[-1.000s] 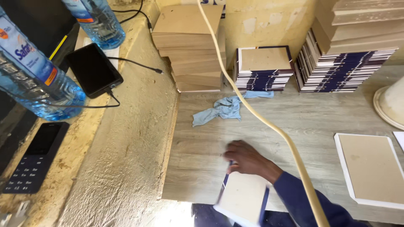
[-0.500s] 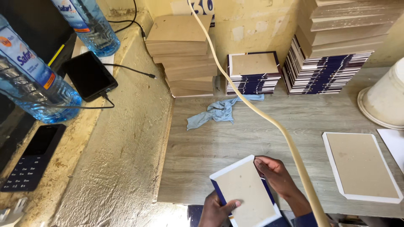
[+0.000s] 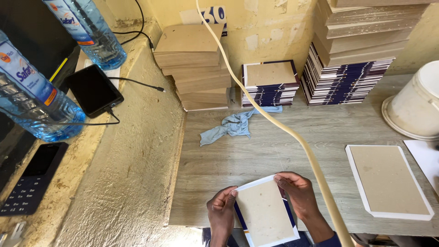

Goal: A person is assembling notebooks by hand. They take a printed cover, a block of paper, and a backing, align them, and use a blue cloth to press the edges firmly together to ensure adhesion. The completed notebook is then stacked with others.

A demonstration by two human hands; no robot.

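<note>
Head view: both hands hold a cover board (image 3: 265, 212), brown card face with white border and dark blue edging, at the near edge of the wooden surface (image 3: 256, 151). Left hand (image 3: 222, 212) grips the board's left edge, fingers (image 3: 231, 194) curled over the top-left corner. Right hand (image 3: 299, 194) clamps the right edge, fingers (image 3: 283, 180) pressed on the top-right corner. Board sits between the two hands, tilted slightly, lower end cut off by the frame bottom; cannot tell if it rests on the surface or is lifted. Thumbs mostly hidden under the board. Right forearm in a dark blue sleeve (image 3: 331, 240), partly covered by a cream hose (image 3: 283, 128) running diagonally across the view. Blue cloth (image 3: 233, 128) lies crumpled well apart, farther back. Another cover board lying flat (image 3: 386, 180) is to the right, near the hose. Stacks at the wall: plain brown boards (image 3: 192, 64), short pile of blue-edged covers (image 3: 270, 82), taller pile (image 3: 343, 77). White bucket (image 3: 416, 105) cut off at right. On the rough ledge at left: two water bottles (image 3: 32, 96), a phone on a cable (image 3: 93, 89), a calculator (image 3: 29, 185) partly out of frame.
</note>
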